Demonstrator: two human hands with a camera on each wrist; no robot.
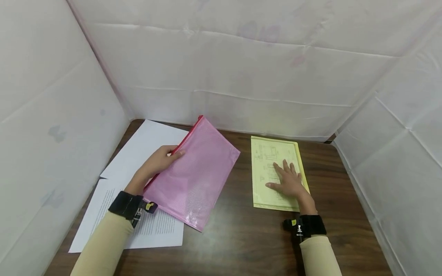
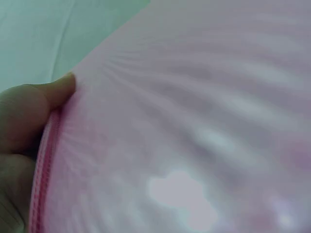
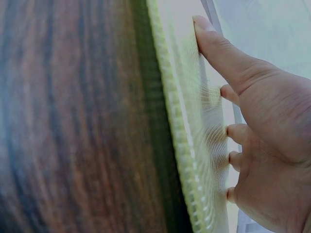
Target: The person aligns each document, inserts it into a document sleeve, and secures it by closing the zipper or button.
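**Two mesh pouches on the table: handling notes**

The pink pouch [image 1: 193, 172] is held by the left hand [image 1: 157, 163] along its red zipper edge [image 2: 41, 179], with the thumb on top of the mesh and the fingers curled beneath. The pouch is tilted, the zipper side raised and the opposite corner resting toward the table's [image 1: 241, 237] front edge. It partly overlaps the white sheets [image 1: 138, 153] lying along the left edge.

The yellow pouch [image 1: 272, 157] lies flat toward the back right corner, with a printed sheet visible through it. The right hand [image 1: 290, 180] is laid on it palm down, fingers spread and straight, pressing rather than gripping. In the right wrist view the fingertips [image 3: 204, 24] are seen on the mesh just inside the stitched border [image 3: 180, 145].

Judgement on handling: both pouches are taken to be light, thin and floppy. The mesh is expected to sag if held by one corner only. The zipper band and sewn border are judged the stiffest parts, hence the best places for a pinch. The mesh gives some texture for grip, yet the glossy sheen suggests a slick plastic, so sliding over the wood is likely under a flat palm. The loose sheets are judged easily creased or dragged along.
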